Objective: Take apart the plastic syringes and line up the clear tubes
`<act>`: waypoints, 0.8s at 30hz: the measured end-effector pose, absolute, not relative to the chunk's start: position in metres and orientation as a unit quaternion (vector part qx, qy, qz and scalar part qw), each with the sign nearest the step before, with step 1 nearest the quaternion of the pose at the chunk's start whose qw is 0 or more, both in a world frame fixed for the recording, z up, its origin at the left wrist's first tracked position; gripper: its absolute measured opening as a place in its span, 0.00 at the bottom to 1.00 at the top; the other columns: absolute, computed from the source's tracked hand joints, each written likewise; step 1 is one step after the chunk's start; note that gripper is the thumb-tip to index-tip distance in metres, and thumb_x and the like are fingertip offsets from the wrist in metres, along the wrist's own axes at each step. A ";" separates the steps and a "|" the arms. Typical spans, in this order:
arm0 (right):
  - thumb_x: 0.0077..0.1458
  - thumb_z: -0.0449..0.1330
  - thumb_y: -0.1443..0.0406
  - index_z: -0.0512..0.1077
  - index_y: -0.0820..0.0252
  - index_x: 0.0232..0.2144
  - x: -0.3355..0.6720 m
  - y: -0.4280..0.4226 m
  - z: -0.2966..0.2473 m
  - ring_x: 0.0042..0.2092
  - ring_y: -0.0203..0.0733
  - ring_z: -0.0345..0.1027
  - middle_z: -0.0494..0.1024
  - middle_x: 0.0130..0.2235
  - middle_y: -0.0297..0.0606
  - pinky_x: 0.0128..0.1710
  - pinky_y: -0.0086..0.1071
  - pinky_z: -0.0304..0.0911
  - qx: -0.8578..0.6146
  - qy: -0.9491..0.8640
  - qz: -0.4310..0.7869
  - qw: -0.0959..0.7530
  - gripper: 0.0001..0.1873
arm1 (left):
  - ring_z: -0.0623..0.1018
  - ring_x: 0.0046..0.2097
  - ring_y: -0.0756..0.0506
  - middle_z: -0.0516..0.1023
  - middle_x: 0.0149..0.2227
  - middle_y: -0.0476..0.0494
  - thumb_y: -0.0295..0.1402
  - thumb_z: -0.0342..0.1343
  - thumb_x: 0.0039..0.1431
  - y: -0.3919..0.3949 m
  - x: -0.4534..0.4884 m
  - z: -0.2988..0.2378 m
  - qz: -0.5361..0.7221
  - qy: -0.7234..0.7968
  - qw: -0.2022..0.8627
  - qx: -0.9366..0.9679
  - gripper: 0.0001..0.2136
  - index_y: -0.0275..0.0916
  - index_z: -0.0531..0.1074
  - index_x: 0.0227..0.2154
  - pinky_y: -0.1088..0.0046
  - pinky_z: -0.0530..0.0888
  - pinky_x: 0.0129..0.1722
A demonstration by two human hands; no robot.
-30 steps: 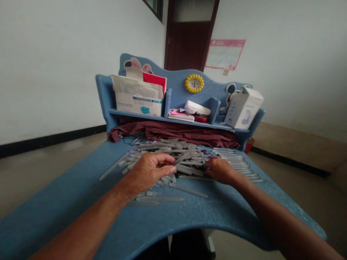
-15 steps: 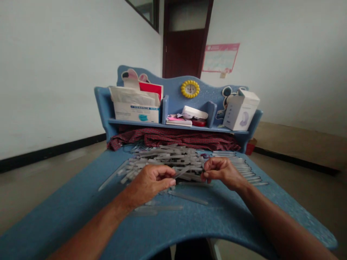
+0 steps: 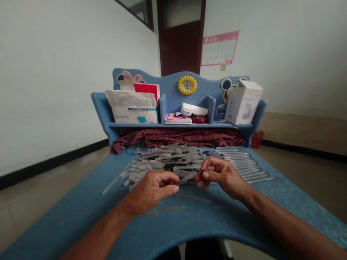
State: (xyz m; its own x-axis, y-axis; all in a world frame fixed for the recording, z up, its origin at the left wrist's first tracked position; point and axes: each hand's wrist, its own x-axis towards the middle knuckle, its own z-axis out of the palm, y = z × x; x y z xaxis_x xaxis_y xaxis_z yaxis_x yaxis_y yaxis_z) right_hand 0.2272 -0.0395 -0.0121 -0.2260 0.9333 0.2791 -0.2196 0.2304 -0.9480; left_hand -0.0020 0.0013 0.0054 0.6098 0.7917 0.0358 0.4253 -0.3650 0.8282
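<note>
- Here we go: the left hand [image 3: 154,187] and the right hand [image 3: 221,177] meet in front of the person, just above the blue desk [image 3: 189,227], with 1 clear tube [image 3: 187,178] between them.
- The left hand is curled into a loose fist, thumb and forefinger pinched on the tube's near end. The right hand closes its fingertips on the other end (that tip is hidden under the fingers, so I cannot tell what sits there).
- The tube slants a little, higher at the right hand, and touches nothing but the 2 hands.
- Just behind the hands lies the pile [image 3: 168,160] of the same tubes, jumbled every way. To the right of it, a row [image 3: 244,164] of tubes lies neat, side by side, apart from the right hand.
- 1 loose tube [image 3: 193,197] lies flat on the desk just below the hands.
- The step in hand, as I read it, is work on a single tube with both ends gripped, the fine handling at the right-hand end.
- The next move calls for a firm left pinch, so the thin tube neither bends nor rolls, and for careful fingertip work from the right, without brushing the pile.
- Further back: a checked cloth [image 3: 184,137], a shelf [image 3: 179,125] with a white box [image 3: 243,103], and a yellow clock [image 3: 187,85].
</note>
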 end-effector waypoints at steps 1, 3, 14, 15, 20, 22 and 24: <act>0.43 0.67 0.64 0.71 0.63 0.27 0.226 -0.040 -0.012 0.25 0.33 0.70 0.77 0.25 0.35 0.23 0.25 0.64 -0.322 -0.567 0.533 0.540 0.10 | 0.73 0.30 0.49 0.75 0.27 0.51 0.36 0.55 0.49 0.001 -0.002 0.005 0.216 0.380 0.412 0.800 0.10 0.38 0.75 0.33 0.77 0.68 0.31; 0.39 0.69 0.65 0.72 0.64 0.23 0.225 -0.041 -0.014 0.20 0.28 0.64 0.73 0.20 0.30 0.19 0.22 0.60 -0.343 -0.553 0.526 0.548 0.10 | 0.73 0.30 0.49 0.75 0.27 0.50 0.36 0.55 0.50 0.001 -0.002 0.005 0.208 0.376 0.410 0.805 0.10 0.38 0.75 0.33 0.77 0.69 0.31; 0.37 0.70 0.68 0.74 0.64 0.25 0.219 -0.041 -0.019 0.20 0.32 0.68 0.74 0.19 0.31 0.18 0.23 0.63 -0.319 -0.518 0.540 0.582 0.10 | 0.73 0.32 0.49 0.75 0.29 0.50 0.36 0.57 0.50 0.003 -0.002 0.001 0.193 0.372 0.418 0.806 0.11 0.37 0.75 0.35 0.76 0.68 0.33; 0.37 0.70 0.68 0.74 0.64 0.25 0.218 -0.041 -0.019 0.20 0.32 0.69 0.75 0.20 0.31 0.18 0.23 0.63 -0.319 -0.521 0.541 0.578 0.10 | 0.73 0.32 0.49 0.75 0.29 0.50 0.36 0.57 0.49 0.003 -0.002 0.001 0.192 0.372 0.419 0.806 0.11 0.37 0.75 0.35 0.76 0.68 0.33; 0.37 0.70 0.68 0.74 0.64 0.25 0.216 -0.043 -0.018 0.21 0.33 0.69 0.75 0.21 0.31 0.18 0.23 0.64 -0.323 -0.522 0.543 0.573 0.10 | 0.72 0.33 0.49 0.74 0.29 0.51 0.36 0.57 0.49 0.001 -0.001 0.002 0.197 0.372 0.418 0.805 0.11 0.37 0.75 0.34 0.77 0.68 0.32; 0.37 0.70 0.69 0.74 0.64 0.25 0.216 -0.043 -0.018 0.21 0.33 0.69 0.75 0.21 0.31 0.18 0.23 0.64 -0.324 -0.522 0.544 0.572 0.09 | 0.72 0.33 0.49 0.75 0.29 0.51 0.35 0.57 0.49 -0.001 0.000 0.003 0.194 0.378 0.416 0.804 0.11 0.37 0.75 0.34 0.76 0.67 0.32; 0.37 0.69 0.69 0.74 0.64 0.24 0.217 -0.042 -0.017 0.21 0.33 0.69 0.75 0.21 0.31 0.18 0.23 0.64 -0.324 -0.521 0.546 0.571 0.09 | 0.72 0.32 0.49 0.75 0.28 0.51 0.35 0.56 0.49 -0.001 -0.001 0.004 0.188 0.382 0.411 0.806 0.11 0.37 0.75 0.34 0.76 0.67 0.32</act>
